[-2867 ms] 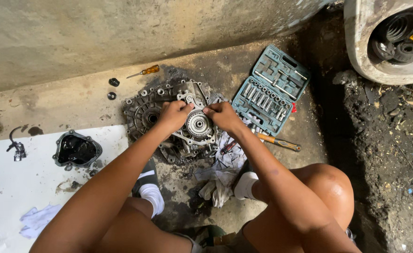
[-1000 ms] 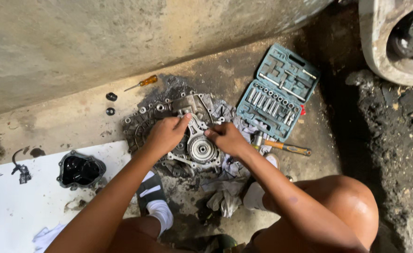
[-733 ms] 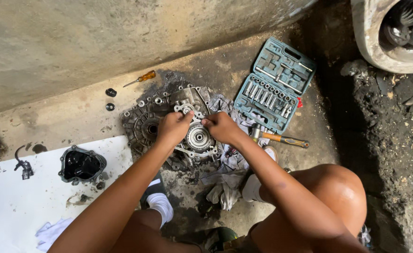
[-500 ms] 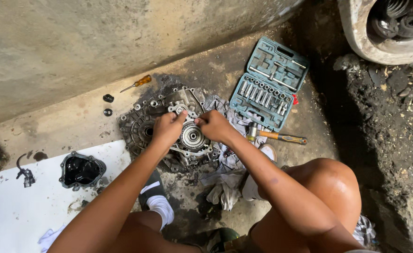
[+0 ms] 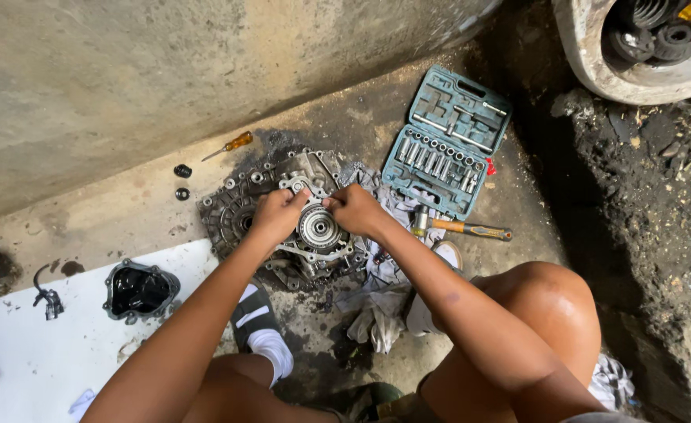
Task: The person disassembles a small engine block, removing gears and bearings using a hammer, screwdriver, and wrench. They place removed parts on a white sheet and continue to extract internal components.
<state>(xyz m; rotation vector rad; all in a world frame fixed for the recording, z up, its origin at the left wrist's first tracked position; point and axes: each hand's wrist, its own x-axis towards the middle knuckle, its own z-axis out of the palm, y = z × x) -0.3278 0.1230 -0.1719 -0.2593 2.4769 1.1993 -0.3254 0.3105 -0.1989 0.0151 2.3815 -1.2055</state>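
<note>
Left hand [image 5: 279,213]: curled, fingers gripping the gearbox housing [image 5: 287,219] at frame centre.
Right hand [image 5: 353,210]: closed on the same housing, just beside the round bearing [image 5: 319,228].
Socket set [image 5: 446,151]: open, upper right.
Screwdriver [image 5: 229,145]: upper left, well apart.

Dull grey metal gearbox housing [image 5: 240,207], oil-blackened. Teal socket case [image 5: 447,141] with silvery sockets. Orange-handled screwdriver [image 5: 232,144]. White sheet [image 5: 56,352]. Black cover [image 5: 138,290]. Black-and-white striped sock [image 5: 261,325].
</note>
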